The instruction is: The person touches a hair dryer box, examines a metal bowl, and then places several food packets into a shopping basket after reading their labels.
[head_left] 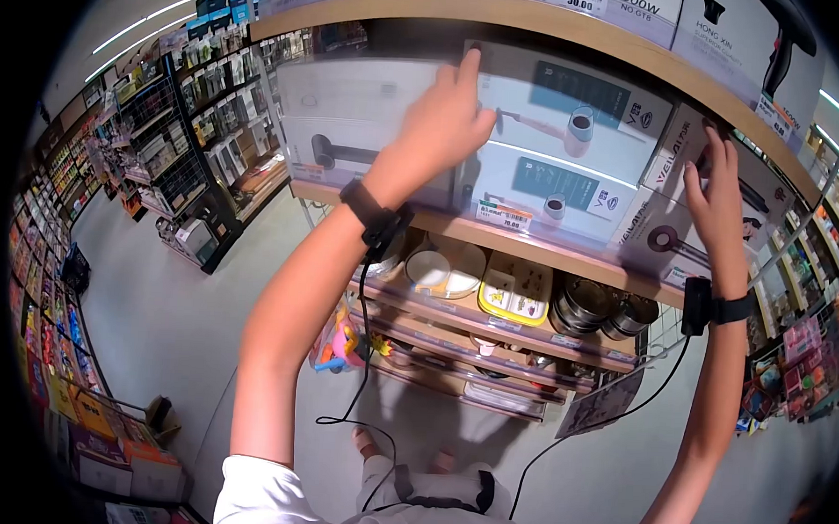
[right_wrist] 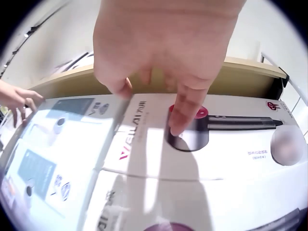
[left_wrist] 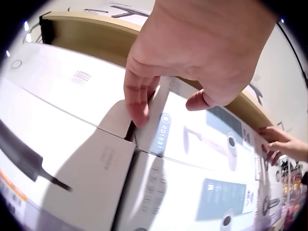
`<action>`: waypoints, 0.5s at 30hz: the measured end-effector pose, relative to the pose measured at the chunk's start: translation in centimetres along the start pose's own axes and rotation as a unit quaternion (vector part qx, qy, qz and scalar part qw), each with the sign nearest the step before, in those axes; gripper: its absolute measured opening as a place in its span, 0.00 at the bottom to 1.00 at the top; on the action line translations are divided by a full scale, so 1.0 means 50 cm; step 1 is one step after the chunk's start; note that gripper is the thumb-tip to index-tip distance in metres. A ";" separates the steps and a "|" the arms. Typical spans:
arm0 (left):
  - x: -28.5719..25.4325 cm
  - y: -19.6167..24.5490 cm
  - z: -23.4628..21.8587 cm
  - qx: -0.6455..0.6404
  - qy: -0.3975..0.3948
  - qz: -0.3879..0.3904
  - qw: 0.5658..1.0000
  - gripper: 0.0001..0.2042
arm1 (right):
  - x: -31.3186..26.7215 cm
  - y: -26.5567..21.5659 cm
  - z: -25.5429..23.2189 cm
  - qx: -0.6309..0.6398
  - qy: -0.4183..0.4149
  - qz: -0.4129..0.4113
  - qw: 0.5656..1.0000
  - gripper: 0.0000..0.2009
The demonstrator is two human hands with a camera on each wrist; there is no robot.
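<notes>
Hair dryer boxes fill the shelf, stacked two high. My left hand [head_left: 442, 116] is at the left end of the upper pale blue-and-white hair dryer box [left_wrist: 202, 139]. Its fingertips lie along the seam beside the neighbouring white box [left_wrist: 72, 91], with the thumb over the pale box's top edge. My right hand [head_left: 719, 205] is at the upper white WEILAI box [right_wrist: 231, 159], which pictures a dark dryer with a pink-red end. One finger touches that box's front; other fingers reach over its top edge and are partly hidden. Neither hand has a box lifted out.
A wooden shelf board [head_left: 580, 25] runs close above the boxes, bearing more dryer boxes. Price tags line the shelf's front edge [head_left: 459, 222]. Lower shelves hold a yellow-rimmed divided tray [head_left: 515, 290] and metal pots [head_left: 583, 307]. A wire display rack [head_left: 186, 149] stands left across the aisle.
</notes>
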State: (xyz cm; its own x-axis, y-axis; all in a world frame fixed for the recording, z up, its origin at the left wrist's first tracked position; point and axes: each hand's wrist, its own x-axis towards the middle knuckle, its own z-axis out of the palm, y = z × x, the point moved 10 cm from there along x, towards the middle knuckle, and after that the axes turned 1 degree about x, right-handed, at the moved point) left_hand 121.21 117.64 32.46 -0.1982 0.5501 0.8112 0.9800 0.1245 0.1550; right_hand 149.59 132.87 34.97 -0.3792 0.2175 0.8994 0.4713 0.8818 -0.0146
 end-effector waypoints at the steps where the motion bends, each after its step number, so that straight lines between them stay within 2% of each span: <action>1: -0.019 0.003 -0.003 -0.040 0.019 0.019 0.999 0.31 | -0.024 -0.046 -0.009 -0.007 0.013 -0.023 1.000 0.23; 2: -0.039 0.010 -0.007 -0.080 0.039 0.040 0.995 0.30 | -0.057 -0.090 -0.009 -0.030 0.024 -0.097 0.995 0.21; 3: -0.067 0.002 -0.001 -0.124 0.033 0.008 0.992 0.30 | -0.097 -0.097 0.007 0.025 0.000 -0.053 0.998 0.21; 4: -0.103 -0.007 0.007 -0.165 0.029 -0.022 0.986 0.29 | -0.141 -0.079 0.040 0.149 -0.081 0.121 0.978 0.21; 5: -0.140 -0.025 0.034 -0.186 0.018 -0.050 0.981 0.29 | -0.175 -0.090 0.057 0.142 -0.075 0.107 0.981 0.22; 6: -0.172 -0.038 0.061 -0.213 0.032 -0.041 0.976 0.29 | -0.213 -0.080 0.085 0.154 -0.073 0.135 0.976 0.22; 7: -0.202 -0.044 0.079 -0.336 0.008 -0.125 0.934 0.30 | -0.239 -0.070 0.111 0.167 -0.064 0.156 0.971 0.23; 11: -0.251 -0.067 0.099 -0.210 0.077 -0.107 0.969 0.32 | -0.265 -0.043 0.166 0.212 -0.031 0.203 0.955 0.24; 14: -0.250 -0.071 0.111 -0.231 0.062 -0.109 0.965 0.32 | -0.273 -0.019 0.195 0.263 0.004 0.272 0.926 0.24; 15: -0.243 -0.056 0.101 -0.227 0.077 -0.070 0.968 0.34 | -0.270 -0.022 0.202 0.306 0.019 0.281 0.909 0.24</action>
State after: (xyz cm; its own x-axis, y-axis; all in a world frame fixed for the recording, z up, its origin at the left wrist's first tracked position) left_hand 120.79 114.78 19.31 -0.3591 0.4207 0.8331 0.8562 -0.2067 0.4735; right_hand 146.15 133.20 18.40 -0.1811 0.7019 0.6888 0.0460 0.7057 -0.7070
